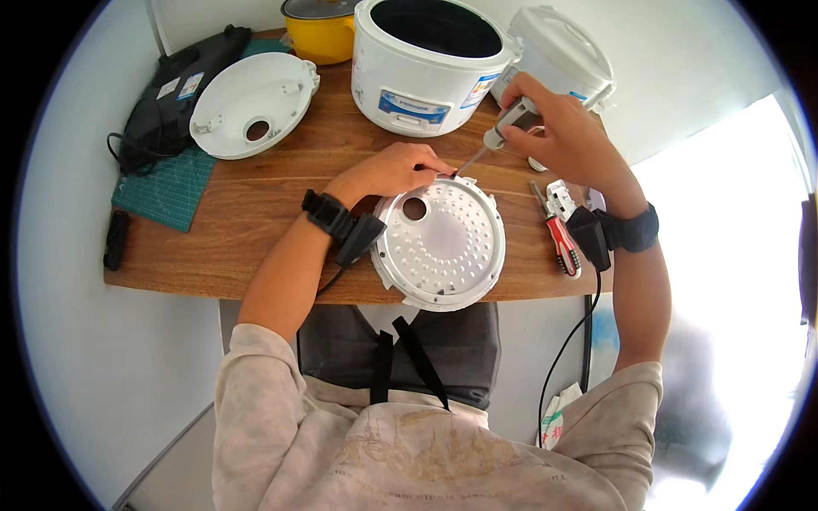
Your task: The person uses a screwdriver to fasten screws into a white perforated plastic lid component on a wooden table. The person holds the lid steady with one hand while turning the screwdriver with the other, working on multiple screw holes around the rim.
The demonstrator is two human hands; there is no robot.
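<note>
On the table's near edge lies a round rice cooker lid (445,247), its dimpled metal inner side up, with a round hole near its far left. My right hand (562,132) is closed round the grey handle of a screwdriver (494,139). The screwdriver slants down to the left, and its tip meets the lid's far rim. My left hand (389,173) has its fingers bent together at that rim, with the fingertips beside the screwdriver tip. Whether they also pinch a small screw there is hidden.
Behind the lid stands a white rice cooker body (426,85); another white cooker (558,51) is at its right. A white lid shell (254,106), green cutting mat (166,192), black bag (175,94) and yellow pot (319,36) lie leftward. A red-handled screwdriver (562,245) lies right.
</note>
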